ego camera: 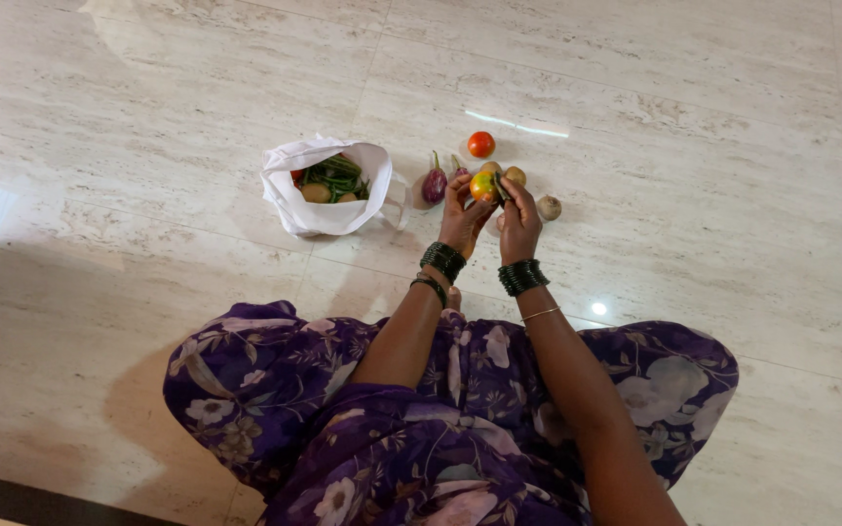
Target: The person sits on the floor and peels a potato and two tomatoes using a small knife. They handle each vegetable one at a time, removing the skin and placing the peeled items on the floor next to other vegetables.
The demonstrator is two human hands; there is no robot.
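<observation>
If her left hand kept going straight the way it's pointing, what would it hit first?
Probably the red tomato on the floor: the left hand, holding a yellow-orange tomato, points up-frame toward it. Depth is unclear.

Soft, even daylight is filling the scene. The polished floor [694,117] is throwing back a bright streak and a small white glare spot. A faint shadow is falling left of the person. Focus is holding sharp throughout.

Red tomato [480,144], purple aubergine [435,184], white bag [316,213], purple floral skirt [411,438], beige marble floor [148,117]
</observation>
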